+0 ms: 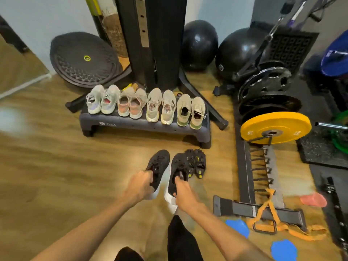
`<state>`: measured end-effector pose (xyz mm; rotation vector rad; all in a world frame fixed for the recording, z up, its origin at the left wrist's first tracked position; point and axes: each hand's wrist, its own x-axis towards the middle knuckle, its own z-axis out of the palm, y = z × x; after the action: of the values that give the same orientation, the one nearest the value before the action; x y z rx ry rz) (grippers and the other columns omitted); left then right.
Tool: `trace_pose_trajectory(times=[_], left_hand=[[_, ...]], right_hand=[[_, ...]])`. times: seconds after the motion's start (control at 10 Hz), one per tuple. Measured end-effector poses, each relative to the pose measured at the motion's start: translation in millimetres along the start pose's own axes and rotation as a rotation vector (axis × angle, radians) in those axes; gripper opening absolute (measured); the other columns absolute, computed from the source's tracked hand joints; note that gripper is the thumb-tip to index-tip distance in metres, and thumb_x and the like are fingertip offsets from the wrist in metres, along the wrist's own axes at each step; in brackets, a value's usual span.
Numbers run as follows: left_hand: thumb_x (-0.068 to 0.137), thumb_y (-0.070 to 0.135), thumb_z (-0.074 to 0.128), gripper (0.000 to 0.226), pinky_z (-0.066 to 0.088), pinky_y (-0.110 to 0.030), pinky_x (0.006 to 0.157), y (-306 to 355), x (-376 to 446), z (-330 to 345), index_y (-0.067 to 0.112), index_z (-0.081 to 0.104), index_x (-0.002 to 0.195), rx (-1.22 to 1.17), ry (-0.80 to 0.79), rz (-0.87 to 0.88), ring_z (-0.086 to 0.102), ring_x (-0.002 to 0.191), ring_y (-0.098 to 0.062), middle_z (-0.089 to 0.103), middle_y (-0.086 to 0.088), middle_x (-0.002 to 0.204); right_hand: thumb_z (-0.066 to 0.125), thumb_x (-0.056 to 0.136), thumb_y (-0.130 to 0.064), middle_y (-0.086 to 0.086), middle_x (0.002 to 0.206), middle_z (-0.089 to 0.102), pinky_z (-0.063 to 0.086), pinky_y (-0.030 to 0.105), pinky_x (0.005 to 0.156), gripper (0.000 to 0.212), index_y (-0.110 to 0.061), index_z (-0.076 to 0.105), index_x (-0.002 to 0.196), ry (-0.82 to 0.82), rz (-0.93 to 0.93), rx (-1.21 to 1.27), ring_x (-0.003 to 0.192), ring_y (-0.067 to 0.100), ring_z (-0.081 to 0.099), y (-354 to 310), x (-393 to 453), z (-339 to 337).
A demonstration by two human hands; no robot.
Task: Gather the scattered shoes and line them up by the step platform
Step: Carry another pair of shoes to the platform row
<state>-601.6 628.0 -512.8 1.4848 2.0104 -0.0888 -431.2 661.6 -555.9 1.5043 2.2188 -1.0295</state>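
Note:
My left hand grips a black shoe with a white sole at its heel. Just to its right, my right hand grips the matching black shoe by the collar. Both shoes point toward the dark step platform, a short way in front of it. A pair of black toe shoes with yellow marks stands on the floor right beside the right-hand shoe. On top of the platform several pale sneakers stand in a row, toes toward the wall.
A black machine column rises behind the platform, its legs spread to both sides. A balance disc leans at the back left; two black balls sit at the back. A yellow weight plate, straps and blue markers lie at the right.

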Motion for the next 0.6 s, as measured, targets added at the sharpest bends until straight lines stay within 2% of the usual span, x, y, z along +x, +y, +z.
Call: trace_pose_trajectory(times=[0.1, 0.2, 0.3, 0.4, 0.5, 0.6], left_hand=[[0.082, 0.019, 0.058, 0.021, 0.042, -0.029, 0.065, -11.1, 79.4, 32.2, 0.006, 0.06, 0.098, 0.028, -0.061, -0.04, 0.064, 0.09, -0.03, 0.067, -0.011, 0.101], [0.085, 0.015, 0.052, 0.024, 0.038, -0.025, 0.063, -38.4, 162.4, 83.3, 0.006, 0.057, 0.106, 0.02, -0.125, -0.095, 0.064, 0.094, -0.027, 0.065, -0.011, 0.107], [0.089, 0.013, 0.045, 0.028, 0.043, -0.028, 0.074, -67.4, 230.0, 141.8, 0.009, 0.05, 0.116, 0.116, -0.16, -0.074, 0.059, 0.105, -0.025, 0.058, -0.009, 0.118], [0.093, 0.011, 0.039, 0.034, 0.044, -0.032, 0.083, -85.6, 284.0, 192.5, 0.009, 0.043, 0.127, 0.21, -0.189, -0.063, 0.052, 0.114, -0.025, 0.052, -0.009, 0.126], [0.083, 0.014, 0.061, 0.04, 0.049, -0.029, 0.073, -110.3, 357.5, 272.9, 0.004, 0.054, 0.121, 0.29, -0.157, 0.002, 0.06, 0.102, -0.025, 0.06, -0.011, 0.113], [0.086, 0.014, 0.058, 0.039, 0.051, -0.031, 0.078, -121.0, 405.5, 336.9, 0.006, 0.053, 0.123, 0.236, -0.12, 0.0, 0.058, 0.109, -0.025, 0.059, -0.009, 0.117]], right_hand=[[0.046, 0.087, 0.0, 0.013, 0.116, 0.053, 0.044, 0.041, 0.074, 0.038, -0.012, 0.038, 0.123, -0.061, 0.034, 0.036, 0.102, 0.033, 0.055, 26.8, 70.9, 17.0], [0.041, 0.092, -0.007, 0.016, 0.136, 0.048, 0.042, 0.043, 0.099, 0.05, -0.013, 0.036, 0.141, -0.151, 0.149, 0.206, 0.12, 0.031, 0.05, 66.9, 147.8, 51.2], [0.03, 0.095, -0.025, 0.027, 0.132, 0.049, 0.043, 0.053, 0.096, 0.049, -0.013, 0.04, 0.142, -0.149, 0.224, 0.345, 0.107, 0.04, 0.053, 117.7, 224.5, 106.1], [0.031, 0.096, -0.023, 0.018, 0.133, 0.051, 0.042, 0.046, 0.098, 0.045, -0.013, 0.043, 0.137, -0.136, 0.278, 0.376, 0.119, 0.035, 0.052, 141.5, 274.3, 151.3], [0.04, 0.09, -0.005, 0.005, 0.123, 0.056, 0.047, 0.038, 0.088, 0.051, -0.021, 0.038, 0.138, -0.104, 0.191, 0.044, 0.109, 0.026, 0.057, 174.1, 348.2, 207.1], [0.04, 0.091, -0.005, 0.007, 0.124, 0.056, 0.047, 0.042, 0.088, 0.054, -0.019, 0.031, 0.143, -0.115, 0.128, -0.059, 0.109, 0.03, 0.058, 204.8, 395.4, 245.7]])
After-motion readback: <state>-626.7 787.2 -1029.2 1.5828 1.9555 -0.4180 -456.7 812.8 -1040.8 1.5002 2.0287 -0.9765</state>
